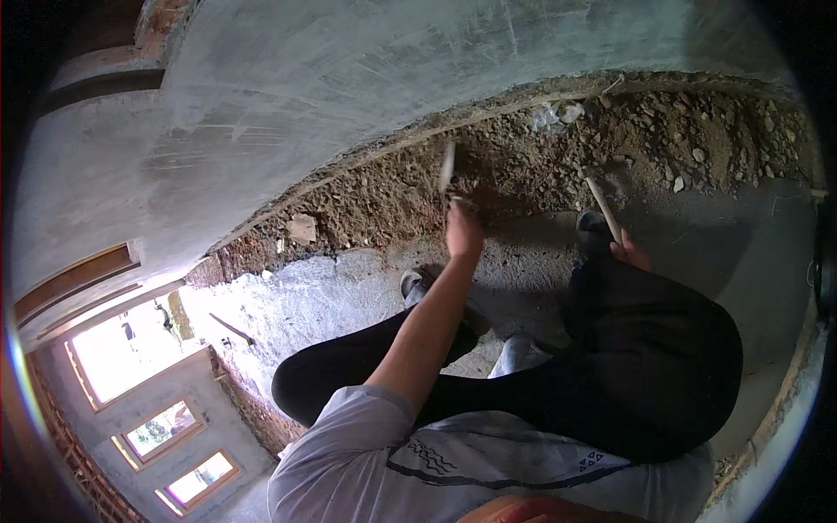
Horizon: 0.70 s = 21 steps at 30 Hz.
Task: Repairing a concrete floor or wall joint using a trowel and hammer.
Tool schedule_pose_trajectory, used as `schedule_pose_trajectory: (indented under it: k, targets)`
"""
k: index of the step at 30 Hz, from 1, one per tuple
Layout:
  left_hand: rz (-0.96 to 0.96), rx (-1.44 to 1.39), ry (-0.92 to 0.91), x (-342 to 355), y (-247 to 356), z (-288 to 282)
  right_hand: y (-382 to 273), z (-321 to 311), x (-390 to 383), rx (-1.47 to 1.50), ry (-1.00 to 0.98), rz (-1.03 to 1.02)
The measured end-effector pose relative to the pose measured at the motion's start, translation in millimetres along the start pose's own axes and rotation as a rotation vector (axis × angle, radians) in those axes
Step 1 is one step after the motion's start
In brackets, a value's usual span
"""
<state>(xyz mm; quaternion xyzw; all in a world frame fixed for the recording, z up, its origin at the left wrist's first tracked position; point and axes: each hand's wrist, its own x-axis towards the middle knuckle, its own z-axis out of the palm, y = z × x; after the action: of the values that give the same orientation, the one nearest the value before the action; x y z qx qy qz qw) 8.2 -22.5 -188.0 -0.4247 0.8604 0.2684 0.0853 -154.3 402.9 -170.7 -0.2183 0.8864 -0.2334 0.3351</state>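
My left hand (463, 232) reaches forward at the end of a bare arm and grips a trowel (448, 167). Its blade points up against the foot of the grey plastered wall (288, 113), over a band of loose brown soil and stones (540, 161). My right hand (629, 252) rests past my right knee and holds a wooden tool handle (603, 209), whose far end lies on the soil; its head is hidden. I am crouched in black trousers (649, 366).
A rough concrete floor (523, 253) runs under my shoes (413, 284). Pale stones (568, 112) lie in the soil by the wall. Bright window openings (131, 353) and bare brick (61, 436) show at the lower left.
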Motion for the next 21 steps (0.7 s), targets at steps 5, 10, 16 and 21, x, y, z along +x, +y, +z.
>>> schedule_pose_trajectory:
  k: [5,10,16,21]
  targets:
    - [0.094,0.121,-0.097,-50,59,-63,-61,11,12,0.158,-0.136,0.083]
    - [0.147,-0.018,0.031,-36,48,-80,-35,15,12,0.119,-0.029,0.026]
    - [-0.077,-0.055,0.162,-1,4,-132,-21,18,16,0.123,-0.062,0.046]
    - [-0.150,0.065,0.156,-5,-52,-167,-73,12,17,0.231,0.093,-0.185]
